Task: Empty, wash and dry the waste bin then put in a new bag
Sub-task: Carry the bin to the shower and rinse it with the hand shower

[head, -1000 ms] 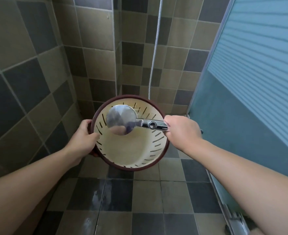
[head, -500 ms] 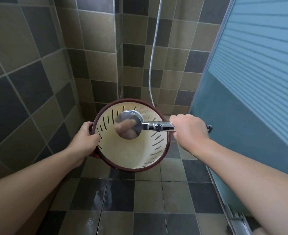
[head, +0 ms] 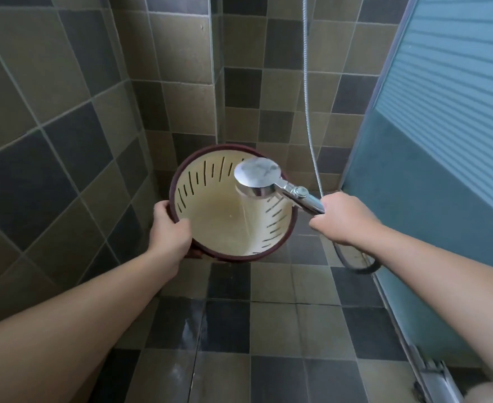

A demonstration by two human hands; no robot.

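Bin: you hold the waste bin [head: 233, 203] tilted above the shower floor [head: 271, 286], mouth towards you, nothing inside but water.
Left grip: your left hand [head: 168, 228] clasps the bin's near-left rim.
Right grip: your right hand [head: 342, 218] grasps the shower head [head: 258, 177] handle, over the bin's far-right rim.
Done: emptying, as far as it shows.
Underway: rinsing; water streams inside.
Left: drying, new bag.

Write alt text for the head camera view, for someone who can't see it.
A person's left hand grips the rim of a cream slotted waste bin while the right hand aims a chrome shower head spraying water into it, over a wet tiled floor.
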